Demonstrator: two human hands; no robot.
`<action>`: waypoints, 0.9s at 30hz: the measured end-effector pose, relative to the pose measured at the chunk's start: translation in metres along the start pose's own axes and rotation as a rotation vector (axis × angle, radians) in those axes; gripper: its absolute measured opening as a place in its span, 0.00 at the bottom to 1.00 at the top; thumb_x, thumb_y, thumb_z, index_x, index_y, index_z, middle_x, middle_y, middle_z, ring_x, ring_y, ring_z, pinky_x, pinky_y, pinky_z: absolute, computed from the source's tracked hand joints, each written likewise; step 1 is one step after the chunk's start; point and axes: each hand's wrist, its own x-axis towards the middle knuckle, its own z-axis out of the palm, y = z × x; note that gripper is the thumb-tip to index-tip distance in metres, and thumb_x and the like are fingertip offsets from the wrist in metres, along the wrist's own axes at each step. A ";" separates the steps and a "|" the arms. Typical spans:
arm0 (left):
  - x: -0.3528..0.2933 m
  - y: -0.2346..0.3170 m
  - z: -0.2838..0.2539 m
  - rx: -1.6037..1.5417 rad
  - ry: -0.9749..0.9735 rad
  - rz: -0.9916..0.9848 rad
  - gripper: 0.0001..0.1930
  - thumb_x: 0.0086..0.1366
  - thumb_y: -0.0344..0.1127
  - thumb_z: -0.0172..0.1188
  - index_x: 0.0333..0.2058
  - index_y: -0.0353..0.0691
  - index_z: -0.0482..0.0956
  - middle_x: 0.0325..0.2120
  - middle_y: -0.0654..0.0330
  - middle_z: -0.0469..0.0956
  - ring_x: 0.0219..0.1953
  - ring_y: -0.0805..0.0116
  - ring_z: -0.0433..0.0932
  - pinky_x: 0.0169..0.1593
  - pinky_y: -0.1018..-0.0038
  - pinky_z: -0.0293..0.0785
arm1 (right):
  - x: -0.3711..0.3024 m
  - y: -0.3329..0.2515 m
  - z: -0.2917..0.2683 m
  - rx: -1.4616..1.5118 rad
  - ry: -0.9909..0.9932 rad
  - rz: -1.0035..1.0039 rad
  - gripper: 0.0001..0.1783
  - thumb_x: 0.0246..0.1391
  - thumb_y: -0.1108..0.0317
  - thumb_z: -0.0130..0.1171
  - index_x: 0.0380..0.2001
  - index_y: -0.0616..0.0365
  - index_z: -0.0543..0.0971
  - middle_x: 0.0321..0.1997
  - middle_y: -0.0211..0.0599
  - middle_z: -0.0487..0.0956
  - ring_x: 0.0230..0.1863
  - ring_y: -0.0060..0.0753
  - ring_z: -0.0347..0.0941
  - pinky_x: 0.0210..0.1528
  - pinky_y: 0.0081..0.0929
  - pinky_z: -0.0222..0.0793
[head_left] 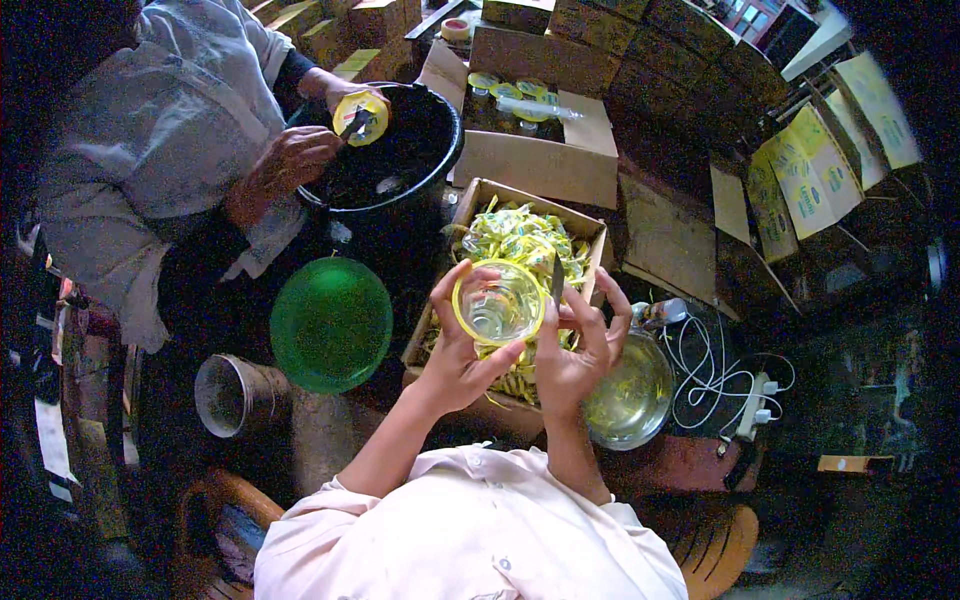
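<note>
1. A cardboard box (pixel 572 211), filled with crumpled yellow-and-white strips (pixel 515 232), stands in front of the person.
2. A clear cup (pixel 497 315) with a yellow rim is held above this box, its round mouth facing up toward the camera.
3. The left hand (pixel 455 365) grips the cup from the side, above the box's near left part, fingers and thumb curved round its wall and pinching it.
4. The right hand (pixel 573 368), above the box's near right part, pinches a knife (pixel 557 277) between thumb and fingers; the dark blade points up and away, just beside the cup's rim. Whether the blade touches the rim, I cannot tell.
5. Right of the box sits a clear bowl (pixel 640 395), and further right lie white cables (pixel 700 365) and a white power strip (pixel 750 408).
6. Left of the box are a round green basin (pixel 332 325) and, further left and nearer, a grey bucket (pixel 222 397).
7. Beyond the box, an open carton (pixel 540 162) contains yellow-topped cups (pixel 530 88).
8. Beyond and left of the box, a co-worker's hands (pixel 290 160) hold a yellow-topped cup (pixel 372 127) and a dark tool over a black tub (pixel 452 160).
</note>
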 end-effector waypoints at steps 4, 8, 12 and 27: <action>0.000 -0.002 -0.003 -0.008 0.044 0.015 0.44 0.50 0.33 0.59 0.56 0.38 0.35 0.48 0.51 0.55 0.51 0.61 0.59 0.55 0.65 0.54 | -0.001 0.008 0.002 0.109 0.065 0.081 0.13 0.37 0.82 0.58 0.31 0.58 0.77 0.47 0.40 0.68 0.32 0.25 0.72 0.27 0.17 0.70; -0.001 -0.004 -0.007 -0.010 0.068 0.032 0.43 0.50 0.35 0.59 0.56 0.38 0.36 0.48 0.51 0.55 0.51 0.61 0.58 0.55 0.66 0.54 | -0.008 0.059 -0.009 -0.268 -0.564 -0.007 0.13 0.38 0.82 0.54 0.33 0.62 0.75 0.35 0.46 0.75 0.34 0.39 0.74 0.31 0.24 0.70; 0.001 -0.004 -0.010 -0.134 0.112 0.009 0.41 0.52 0.36 0.57 0.56 0.37 0.36 0.48 0.52 0.55 0.51 0.62 0.58 0.55 0.66 0.55 | -0.007 0.048 -0.013 -0.282 -0.554 0.024 0.14 0.37 0.82 0.54 0.33 0.62 0.76 0.36 0.45 0.76 0.36 0.42 0.73 0.33 0.26 0.70; -0.008 -0.009 0.000 -0.114 0.079 0.025 0.43 0.50 0.29 0.59 0.56 0.38 0.37 0.52 0.53 0.46 0.55 0.60 0.55 0.58 0.67 0.51 | -0.012 -0.012 -0.018 -0.006 -0.063 -0.101 0.13 0.38 0.78 0.61 0.32 0.58 0.76 0.27 0.33 0.72 0.24 0.21 0.67 0.25 0.16 0.63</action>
